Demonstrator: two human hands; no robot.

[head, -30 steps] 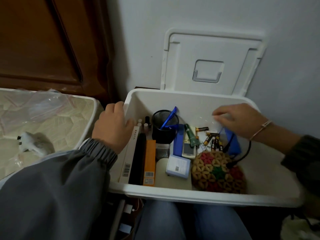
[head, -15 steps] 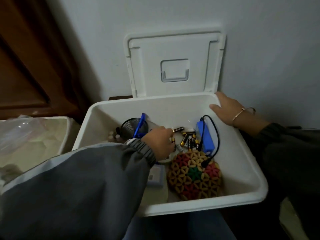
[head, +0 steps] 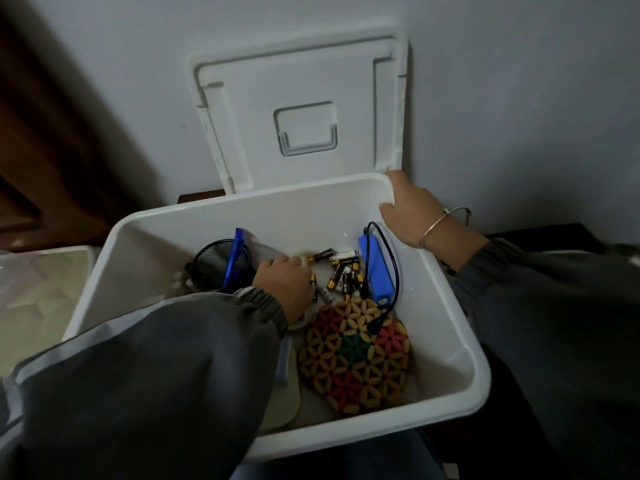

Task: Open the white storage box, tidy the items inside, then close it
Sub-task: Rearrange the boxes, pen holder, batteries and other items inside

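Batteries (head: 341, 273) lie in the box (head: 446, 341) between cup (head: 211, 268) and, seemingly, charger (head: 375, 271).

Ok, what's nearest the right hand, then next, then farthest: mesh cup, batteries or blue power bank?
1. blue power bank, right side, beside the right hand gripping the box rim.
2. batteries, middle of the box.
3. mesh cup, far left.
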